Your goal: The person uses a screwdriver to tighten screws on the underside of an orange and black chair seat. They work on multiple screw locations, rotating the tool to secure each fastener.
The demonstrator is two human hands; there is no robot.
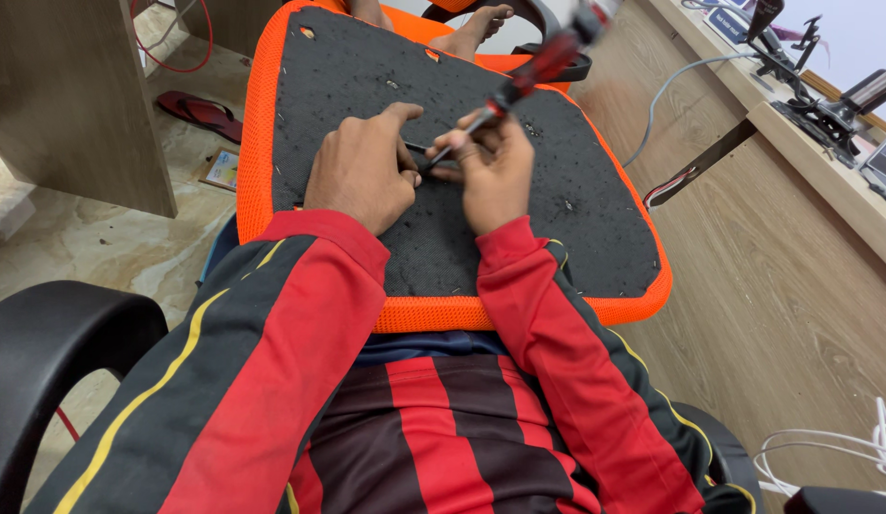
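An upturned chair seat (595, 238), black felt underneath with an orange mesh rim, lies across my lap. My right hand (493, 171) grips a screwdriver (533, 71) with a red and black handle, its shaft slanting down to the felt near the seat's middle. My left hand (362, 167) rests on the felt right beside it, fingers pinching at a small dark part where the tip meets the seat. What lies under the fingertips is hidden.
A wooden desk side (776, 286) stands close on the right, with cables and clamp mounts (814, 105) above. A black chair armrest (52, 352) is at lower left. A red sandal (200, 112) and a small card lie on the floor. Someone's bare feet (471, 29) show beyond the seat.
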